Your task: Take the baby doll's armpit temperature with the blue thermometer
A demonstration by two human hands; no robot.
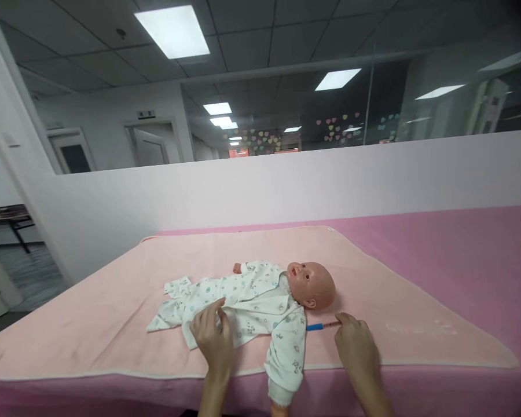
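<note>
A baby doll [311, 284] lies on its back with its head to the right, dressed in white printed clothes [243, 295]. One sleeved arm [286, 350] reaches toward me over the front edge. My left hand [212, 336] is at the near side of the doll's clothes, fingers slightly bent, thumb and forefinger apart, with nothing seen between them. Right of the doll's shoulder, my right hand [358, 344] pinches the end of a thin stick with a blue tip [315, 327] and a reddish shaft. The blue tip points left and meets the edge of the sleeve.
A peach blanket [408, 313] lies under the doll on a pink surface [473, 255]. Behind it runs a low white wall [286, 191] with glass above. At the far left, a dark table [11, 220] stands beyond a doorway.
</note>
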